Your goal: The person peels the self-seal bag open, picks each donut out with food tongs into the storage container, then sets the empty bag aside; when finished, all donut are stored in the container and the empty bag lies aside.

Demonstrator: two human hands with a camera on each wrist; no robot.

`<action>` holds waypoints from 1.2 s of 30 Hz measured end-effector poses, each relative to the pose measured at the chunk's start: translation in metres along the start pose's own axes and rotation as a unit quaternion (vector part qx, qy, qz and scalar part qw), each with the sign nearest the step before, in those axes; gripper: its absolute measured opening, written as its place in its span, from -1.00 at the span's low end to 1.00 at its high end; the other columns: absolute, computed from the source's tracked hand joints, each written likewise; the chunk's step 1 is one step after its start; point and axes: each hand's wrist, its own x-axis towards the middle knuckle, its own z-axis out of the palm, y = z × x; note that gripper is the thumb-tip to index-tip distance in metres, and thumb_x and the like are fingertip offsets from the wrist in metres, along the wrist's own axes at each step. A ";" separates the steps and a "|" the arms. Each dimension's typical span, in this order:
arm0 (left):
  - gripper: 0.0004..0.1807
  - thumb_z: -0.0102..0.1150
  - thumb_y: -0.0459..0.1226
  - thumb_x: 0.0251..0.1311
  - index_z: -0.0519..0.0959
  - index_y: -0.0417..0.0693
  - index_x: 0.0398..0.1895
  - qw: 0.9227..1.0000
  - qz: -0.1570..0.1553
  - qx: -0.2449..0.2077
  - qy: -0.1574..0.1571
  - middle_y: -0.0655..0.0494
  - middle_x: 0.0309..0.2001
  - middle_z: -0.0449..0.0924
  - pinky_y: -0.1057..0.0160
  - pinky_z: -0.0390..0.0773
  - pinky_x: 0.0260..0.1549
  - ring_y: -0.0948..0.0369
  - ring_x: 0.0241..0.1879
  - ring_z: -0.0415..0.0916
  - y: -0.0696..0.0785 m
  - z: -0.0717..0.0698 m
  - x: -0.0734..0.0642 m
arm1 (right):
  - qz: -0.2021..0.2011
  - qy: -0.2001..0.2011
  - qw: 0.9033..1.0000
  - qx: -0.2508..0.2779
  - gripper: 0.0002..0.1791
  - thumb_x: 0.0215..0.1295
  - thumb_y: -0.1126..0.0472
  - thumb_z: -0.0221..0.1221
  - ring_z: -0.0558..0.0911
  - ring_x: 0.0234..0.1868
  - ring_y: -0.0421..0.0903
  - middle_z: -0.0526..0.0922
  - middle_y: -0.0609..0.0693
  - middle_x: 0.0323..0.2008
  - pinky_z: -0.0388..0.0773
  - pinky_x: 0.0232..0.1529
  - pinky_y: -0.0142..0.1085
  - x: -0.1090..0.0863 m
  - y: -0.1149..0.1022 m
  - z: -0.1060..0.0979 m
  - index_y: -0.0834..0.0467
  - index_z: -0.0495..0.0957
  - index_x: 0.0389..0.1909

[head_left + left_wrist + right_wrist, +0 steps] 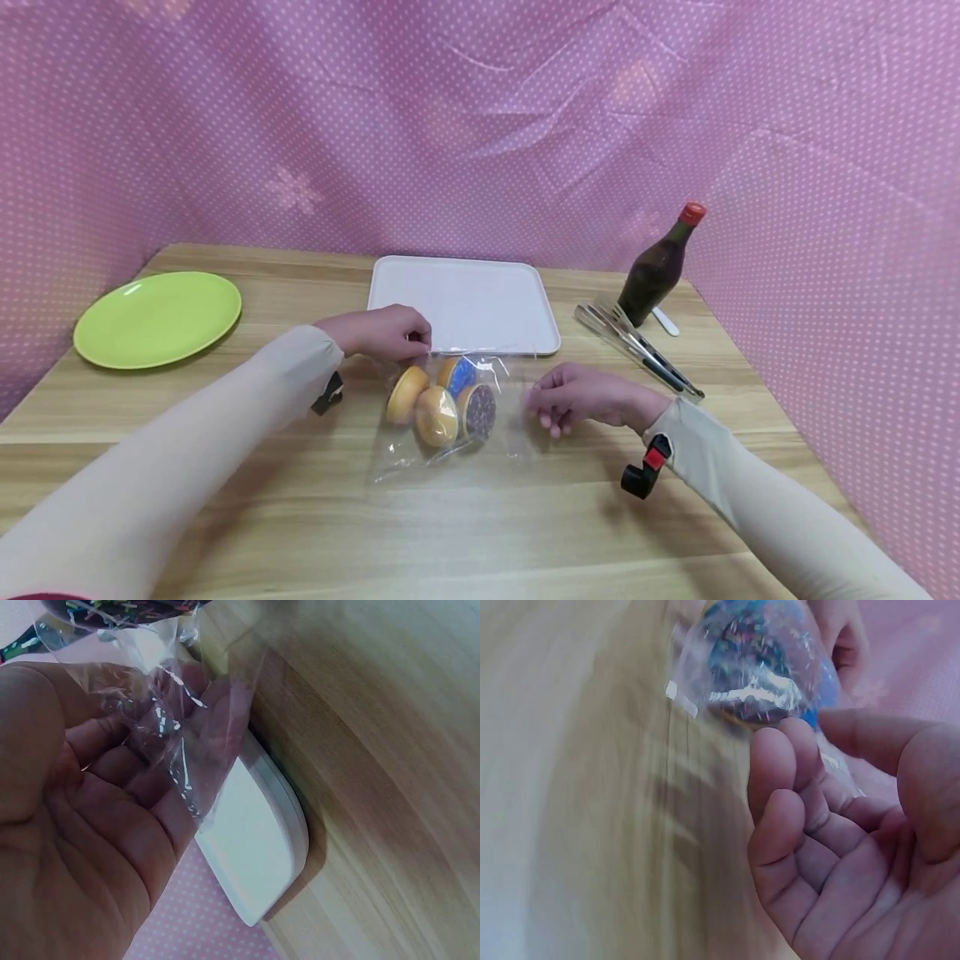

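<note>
A clear plastic bag [390, 454] with several donuts inside hangs low over the table between both hands. One donut [459, 375] has blue icing, and another [480, 412] is dark with colored sprinkles. Two others, among them the front donut [437, 417], show plain tan sides. My left hand [393, 331] pinches the bag at its upper left corner, and crinkled plastic [169, 720] lies across its fingers in the left wrist view. At the right edge, my right hand [585, 397] pinches the plastic between thumb and forefinger, its other fingers loosely curled.
A white tray [468, 300] lies behind the bag. Far left is a green plate [157, 321]. On the right, metal tongs [637, 346] lie in front of a dark bottle with a red cap [656, 275], beside a white handle [665, 322]. Pink dotted cloth [480, 125] encloses the table.
</note>
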 end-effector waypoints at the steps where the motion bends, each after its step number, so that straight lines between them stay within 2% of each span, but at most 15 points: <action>1: -0.84 0.08 -0.40 0.39 0.64 -0.25 -0.33 1.000 -0.001 -0.003 -0.002 -0.01 -0.40 0.64 0.30 0.53 -0.22 0.26 -0.37 0.48 0.000 0.000 0.000 | -0.002 0.000 1.000 0.005 -0.76 0.53 0.18 0.15 0.66 -0.51 -0.20 0.65 -0.10 -0.54 0.58 -0.40 -0.40 0.000 0.000 0.001 0.20 0.59 -0.35; 8: -0.84 0.11 -0.42 0.45 0.58 -0.21 -0.35 1.000 -0.013 -0.023 -0.005 0.03 -0.40 0.62 0.35 0.52 -0.26 0.27 -0.37 0.48 0.002 0.001 -0.002 | -0.028 -0.013 0.999 0.011 -0.78 0.52 0.20 0.17 0.63 -0.51 -0.23 0.64 -0.10 -0.54 0.56 -0.41 -0.42 0.001 0.003 0.003 0.24 0.57 -0.33; 15: -0.83 0.08 -0.43 0.46 0.55 -0.23 -0.36 0.999 0.007 -0.033 0.000 0.01 -0.46 0.60 0.33 0.53 -0.25 0.26 -0.40 0.47 0.000 0.001 -0.003 | -0.028 -0.030 0.999 -0.011 -0.80 0.50 0.24 0.17 0.63 -0.50 -0.23 0.64 -0.10 -0.55 0.55 -0.42 -0.44 -0.001 0.008 -0.002 0.26 0.55 -0.33; 22: -0.83 0.09 -0.43 0.46 0.55 -0.22 -0.36 0.999 0.011 -0.032 0.001 0.05 -0.48 0.56 0.34 0.50 -0.30 0.29 -0.43 0.43 -0.001 0.003 -0.001 | -0.021 -0.058 0.998 -0.019 -0.84 0.50 0.27 0.16 0.64 -0.51 -0.24 0.65 -0.10 -0.55 0.59 -0.42 -0.44 -0.004 0.011 -0.007 0.29 0.57 -0.28; 29: -0.84 0.09 -0.42 0.46 0.55 -0.20 -0.35 0.999 0.027 -0.017 0.013 0.06 -0.48 0.57 0.33 0.51 -0.28 0.28 -0.41 0.46 -0.004 0.005 0.001 | -0.022 -0.030 0.999 -0.036 -0.74 0.53 0.24 0.13 0.63 -0.51 -0.22 0.60 -0.11 -0.55 0.55 -0.44 -0.43 -0.008 0.001 -0.017 0.42 0.57 -0.18; 36: -0.84 0.11 -0.44 0.44 0.53 -0.20 -0.38 0.999 0.026 -0.035 0.025 0.00 -0.43 0.64 0.33 0.52 -0.32 0.29 -0.42 0.48 -0.006 0.006 0.001 | -0.021 -0.004 1.000 0.002 -0.61 0.60 0.10 0.08 0.63 -0.50 -0.20 0.63 -0.10 -0.54 0.56 -0.43 -0.40 -0.009 0.002 -0.012 0.40 0.60 -0.13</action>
